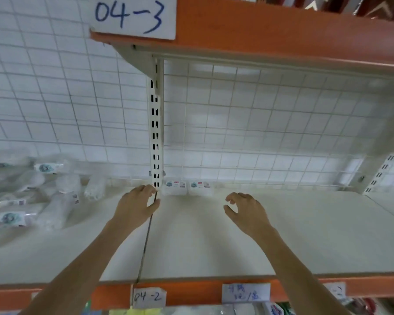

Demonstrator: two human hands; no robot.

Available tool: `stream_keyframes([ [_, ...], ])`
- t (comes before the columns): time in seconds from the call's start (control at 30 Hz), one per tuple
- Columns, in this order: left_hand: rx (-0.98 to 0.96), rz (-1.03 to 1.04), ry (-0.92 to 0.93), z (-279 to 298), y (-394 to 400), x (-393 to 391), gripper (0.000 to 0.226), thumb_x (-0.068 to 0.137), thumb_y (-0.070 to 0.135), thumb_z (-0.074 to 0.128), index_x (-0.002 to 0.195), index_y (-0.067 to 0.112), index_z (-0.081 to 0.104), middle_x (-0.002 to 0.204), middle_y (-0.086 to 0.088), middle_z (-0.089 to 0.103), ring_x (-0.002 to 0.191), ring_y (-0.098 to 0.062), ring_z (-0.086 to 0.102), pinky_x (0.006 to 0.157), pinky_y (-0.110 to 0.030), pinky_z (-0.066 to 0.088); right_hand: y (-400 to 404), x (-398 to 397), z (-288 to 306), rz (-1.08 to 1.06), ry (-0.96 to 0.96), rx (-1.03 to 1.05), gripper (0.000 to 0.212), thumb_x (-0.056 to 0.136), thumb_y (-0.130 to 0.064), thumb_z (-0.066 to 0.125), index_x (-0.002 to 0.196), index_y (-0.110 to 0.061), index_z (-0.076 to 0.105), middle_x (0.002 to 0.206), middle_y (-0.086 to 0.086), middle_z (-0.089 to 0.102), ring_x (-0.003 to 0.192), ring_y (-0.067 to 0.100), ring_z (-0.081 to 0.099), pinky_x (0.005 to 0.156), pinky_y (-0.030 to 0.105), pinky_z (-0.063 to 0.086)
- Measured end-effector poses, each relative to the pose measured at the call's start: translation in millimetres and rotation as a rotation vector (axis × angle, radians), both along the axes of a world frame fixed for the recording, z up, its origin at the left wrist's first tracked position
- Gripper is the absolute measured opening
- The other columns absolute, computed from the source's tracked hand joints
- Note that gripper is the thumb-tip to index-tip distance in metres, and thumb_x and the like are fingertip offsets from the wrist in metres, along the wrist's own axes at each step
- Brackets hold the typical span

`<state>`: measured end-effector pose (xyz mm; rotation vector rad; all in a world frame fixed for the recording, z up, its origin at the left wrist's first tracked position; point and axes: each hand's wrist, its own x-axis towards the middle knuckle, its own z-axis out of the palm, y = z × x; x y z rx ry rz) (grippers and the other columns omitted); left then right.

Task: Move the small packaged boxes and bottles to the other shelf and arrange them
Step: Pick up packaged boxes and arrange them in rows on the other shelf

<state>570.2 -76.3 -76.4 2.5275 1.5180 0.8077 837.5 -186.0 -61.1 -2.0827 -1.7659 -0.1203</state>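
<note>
1. Both bare arms were stretched out over the pale off-white shelf board [214, 246], the one with the orange front edge and a paper tag reading "04-2" [148, 297].
2. The left hand [135, 205] was up near the back edge, right at the foot of the white slotted upright post [155, 133], sitting over the dark seam between the two shelf sections. Its fingers were curled downward, and I couldn't tell if they were holding anything.
3. The right hand [246, 210] hovered over the right section with its fingers loosely bent and spread, nothing in them.
4. Two small white packaged boxes with blue-and-red labels [188, 188] stood side by side at the back edge of the right section, just right of the post and up against the white wire grid backing [271, 123]. Neither hand was touching them.
5. Over on the left section there was a messy pile of clear plastic-wrapped white bottles and packets [32, 192], pretty blurry, lying every which way near the back-left.
6. Above, an orange upper shelf edge carried a bigger paper sign reading "04-3" [132, 17].
</note>
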Motion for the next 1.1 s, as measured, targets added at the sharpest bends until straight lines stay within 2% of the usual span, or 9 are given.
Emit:
stream_keyframes([
  [0.2,0.248,-0.1,0.11,5.5,-68.1,-24.7,0.018,0.075,0.022,0.072,0.087,0.01,0.065,0.075,-0.003,0.066,0.067,-0.024,0.065,0.058,-0.032,0.048,-65.7,-11.2,1.6,0.085,-0.056,0.029,0.034,0.093,-0.039,0.046,0.122,-0.021,0.053,0.114,-0.006,0.061,0.107,0.014,0.053,0.087,0.027,0.041],
  [0.3,0.27,-0.094,0.148,7.0,-110.3,-37.2,0.024,0.076,0.034,0.051,0.08,0.015,0.064,0.066,0.004,0.062,0.055,-0.015,0.061,0.047,-0.026,0.045,-92.8,-26.1,-4.6,0.165,-0.03,0.051,0.034,0.093,-0.04,0.045,0.12,-0.021,0.055,0.111,-0.005,0.061,0.106,0.015,0.053,0.086,0.027,0.041],
  [0.4,0.254,-0.032,0.144,-3.8,-153.9,-55.6,0.034,0.073,0.039,0.039,0.078,0.017,0.064,0.062,0.005,0.059,0.052,-0.014,0.059,0.044,-0.026,0.045,-120.1,-55.9,-18.3,0.258,0.034,0.089,0.039,0.084,-0.044,0.043,0.105,-0.019,0.063,0.093,-0.002,0.066,0.091,0.018,0.06,0.075,0.029,0.046],
  [0.5,0.213,0.063,0.14,-18.5,-193.4,-90.1,0.033,0.073,0.037,0.041,0.081,0.016,0.064,0.066,0.002,0.062,0.056,-0.019,0.062,0.047,-0.029,0.049,-139.5,-93.6,-32.6,0.369,0.046,0.107,0.037,0.08,-0.044,0.042,0.09,-0.018,0.067,0.078,-0.002,0.067,0.072,0.021,0.064,0.062,0.032,0.051],
  [0.63,0.106,0.246,0.203,-25.2,-246.1,-159.3,0.036,0.07,0.038,0.041,0.083,0.016,0.066,0.071,0.0,0.065,0.057,-0.021,0.064,0.044,-0.024,0.047,-149.4,-151.9,-33.7,0.467,0.044,0.099,0.035,0.079,-0.042,0.042,0.087,-0.018,0.066,0.078,0.0,0.066,0.071,0.023,0.064,0.057,0.033,0.052],
  [0.73,0.017,0.378,0.193,-29.7,-278.6,-214.8,0.041,0.074,0.042,0.041,0.089,0.014,0.066,0.075,-0.001,0.066,0.061,-0.022,0.065,0.047,-0.03,0.05,-149.7,-200.1,-35.6,0.549,0.067,0.038,0.035,0.081,-0.044,0.044,0.093,-0.02,0.067,0.086,-0.001,0.067,0.08,0.023,0.064,0.065,0.033,0.051],
  [0.93,-0.031,0.624,0.112,-34.2,-310.4,-312.6,0.034,0.088,0.031,0.053,0.12,0.018,0.056,0.117,-0.001,0.06,0.105,-0.021,0.057,0.083,-0.031,0.044,-132.9,-305.6,-44.4,0.758,0.102,-0.017,0.044,0.082,-0.044,0.039,0.109,-0.019,0.063,0.107,-0.001,0.065,0.1,0.021,0.06,0.081,0.033,0.047],
  [1.0,-0.036,0.684,0.1,-36.4,-310.6,-346.8,0.034,0.09,0.032,0.053,0.122,0.02,0.053,0.12,0.002,0.058,0.108,-0.018,0.055,0.085,-0.029,0.042,-121.8,-342.1,-44.6,0.806,0.121,-0.043,0.044,0.082,-0.043,0.038,0.111,-0.019,0.061,0.109,-0.003,0.063,0.104,0.019,0.057,0.083,0.031,0.044],
  [1.1,-0.044,0.718,0.083,-40.8,-301.0,-403.1,0.034,0.089,0.033,0.052,0.122,0.021,0.054,0.117,0.001,0.059,0.104,-0.018,0.056,0.08,-0.028,0.042,-99.7,-396.9,-45.1,0.829,0.156,0.0,0.027,0.089,-0.032,0.051,0.109,-0.018,0.062,0.111,-0.002,0.062,0.104,0.019,0.057,0.083,0.03,0.043],
])
